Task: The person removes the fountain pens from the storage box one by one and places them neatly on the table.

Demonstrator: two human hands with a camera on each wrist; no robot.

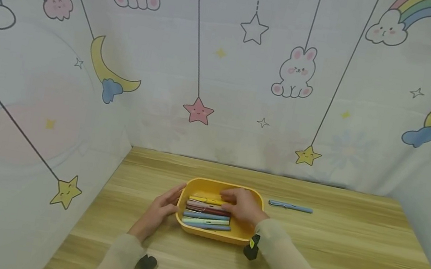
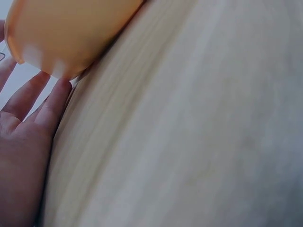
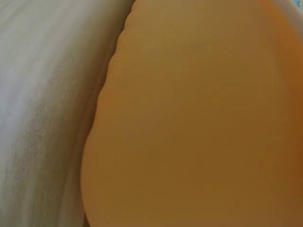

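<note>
A yellow plastic basket [image 1: 215, 236] with rounded corners stands on the table, several capped pens lying side by side in its left part. My left hand [image 1: 157, 213] is at the basket's left end; in the left wrist view its fairly straight fingers [image 2: 56, 101] touch the outer wall [image 2: 71, 33]. Reaching over the right rim, my right hand [image 1: 244, 204] has thumb and fingers about the right end of a yellow pen [image 1: 204, 200]. Nearer me lie a pink pen [image 1: 197, 204], a dark red pen [image 1: 207, 210], and blue and pale green pens [image 1: 205, 221].
A blue pen [image 1: 291, 206] lies on the wood-grain table [image 1: 349, 257] to the right of the basket. Cloth walls [image 1: 241, 134] printed with cartoons stand at the back and both sides. The right wrist view is mostly the basket's outer wall [image 3: 189, 118]; the right hand is hidden there.
</note>
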